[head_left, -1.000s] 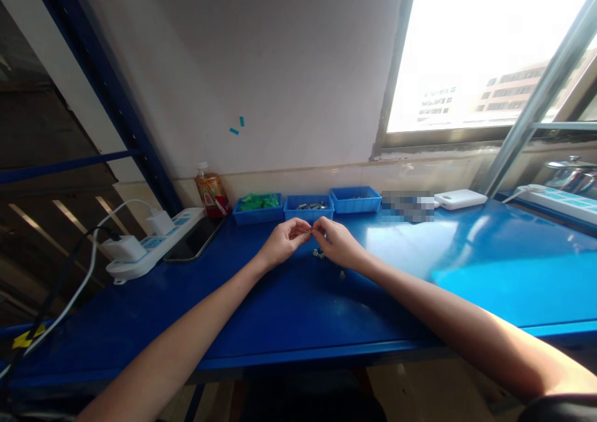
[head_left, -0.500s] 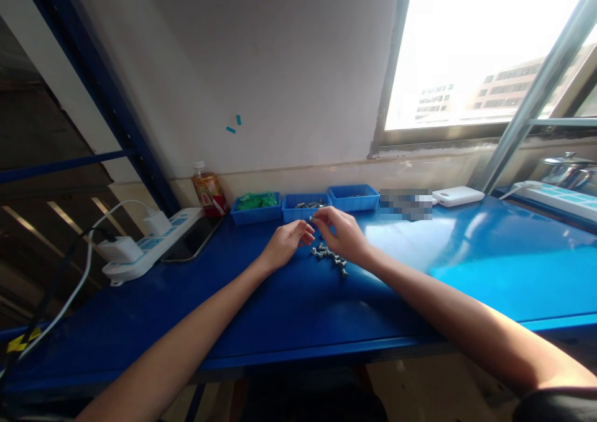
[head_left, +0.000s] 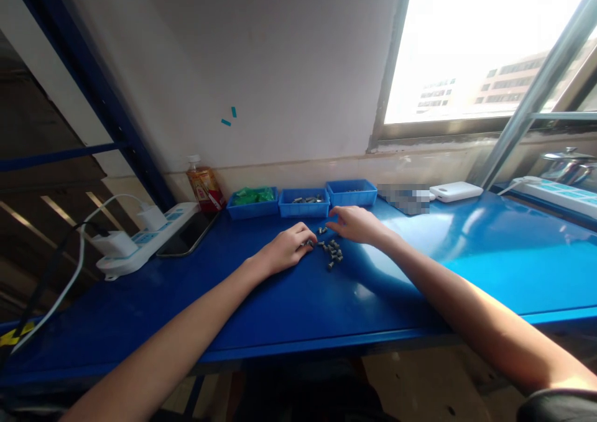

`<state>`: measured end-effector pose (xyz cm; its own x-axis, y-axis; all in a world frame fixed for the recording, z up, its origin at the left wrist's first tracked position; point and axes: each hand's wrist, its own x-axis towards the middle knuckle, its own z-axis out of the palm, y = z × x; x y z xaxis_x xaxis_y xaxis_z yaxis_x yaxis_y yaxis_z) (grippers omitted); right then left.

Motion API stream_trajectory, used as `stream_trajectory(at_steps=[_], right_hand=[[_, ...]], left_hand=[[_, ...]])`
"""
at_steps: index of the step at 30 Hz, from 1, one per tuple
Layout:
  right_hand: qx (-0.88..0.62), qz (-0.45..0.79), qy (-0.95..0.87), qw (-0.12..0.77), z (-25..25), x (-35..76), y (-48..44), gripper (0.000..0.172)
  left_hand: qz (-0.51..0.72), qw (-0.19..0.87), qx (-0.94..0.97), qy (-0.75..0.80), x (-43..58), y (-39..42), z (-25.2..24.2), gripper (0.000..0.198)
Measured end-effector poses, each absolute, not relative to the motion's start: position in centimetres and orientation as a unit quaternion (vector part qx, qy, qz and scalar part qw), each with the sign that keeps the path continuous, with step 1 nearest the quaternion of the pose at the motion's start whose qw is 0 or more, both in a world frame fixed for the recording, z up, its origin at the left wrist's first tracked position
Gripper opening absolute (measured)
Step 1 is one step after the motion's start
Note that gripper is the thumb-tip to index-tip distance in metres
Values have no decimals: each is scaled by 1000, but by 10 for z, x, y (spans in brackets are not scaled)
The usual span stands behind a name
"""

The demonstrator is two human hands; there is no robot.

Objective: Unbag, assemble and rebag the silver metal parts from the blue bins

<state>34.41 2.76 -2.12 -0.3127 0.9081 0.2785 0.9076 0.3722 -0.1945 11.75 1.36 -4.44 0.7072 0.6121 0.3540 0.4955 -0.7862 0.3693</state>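
My left hand (head_left: 290,248) is low over the blue table, its curled fingers closed on a small metal screw (head_left: 308,243) that shows partly at the fingertips. Just to its right lies a loose pile of several screws (head_left: 334,250). My right hand (head_left: 357,223) hovers past the pile with thumb and fingers apart; nothing shows between them. A pair of screws (head_left: 322,230) lies close to its thumb. Behind the hands stands a blue bin (head_left: 304,211) with metal parts in it.
Beside that bin stand a blue bin of green material (head_left: 252,209) and another blue bin (head_left: 352,197). A bottle (head_left: 204,186), a phone (head_left: 186,235) and a power strip (head_left: 116,263) are at the left. A white device (head_left: 456,191) lies at the back right.
My hands have moved apart from their close position above the screws. The right hand no longer holds the small metal piece; the left has come down to a screw. The view shifted slightly.
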Motion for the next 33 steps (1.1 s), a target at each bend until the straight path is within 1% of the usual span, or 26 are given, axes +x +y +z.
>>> stream_trajectory(at_steps=[4, 6, 9, 12, 14, 19, 21, 24, 25, 28, 31, 33], right_hand=[[-477, 12, -857, 195, -32, 311, 12, 24], [-462, 19, -859, 219, -36, 305, 11, 24], [-452, 31, -852, 263, -41, 305, 14, 24], [-433, 45, -851, 294, -45, 305, 15, 25], [-408, 49, -858, 307, -47, 302, 13, 24], [-356, 40, -878, 316, -48, 292, 3, 20], [-351, 42, -880, 318, -47, 291, 1, 18], [-383, 33, -860, 335, -44, 292, 3, 8], [-405, 28, -847, 343, -43, 293, 4, 8], [-463, 33, -814, 350, -40, 295, 7, 17], [-470, 66, -809, 346, -39, 297, 9, 27], [-463, 90, -804, 363, -38, 298, 10, 33]], left_hand=[[246, 119, 912, 307, 113, 19, -45, 14], [261, 128, 904, 314, 112, 21, -44, 11], [324, 170, 862, 351, 112, 23, -42, 9], [388, 228, 804, 388, 114, 25, -41, 22], [416, 286, 762, 405, 116, 24, -42, 32], [439, 441, 682, 384, 124, 19, -43, 55], [433, 473, 673, 369, 126, 16, -42, 59], [431, 498, 665, 352, 127, 14, -41, 58], [435, 505, 661, 346, 126, 14, -40, 56], [440, 522, 651, 331, 124, 15, -39, 45], [422, 523, 667, 321, 119, 17, -36, 37], [413, 514, 687, 306, 116, 17, -35, 38]])
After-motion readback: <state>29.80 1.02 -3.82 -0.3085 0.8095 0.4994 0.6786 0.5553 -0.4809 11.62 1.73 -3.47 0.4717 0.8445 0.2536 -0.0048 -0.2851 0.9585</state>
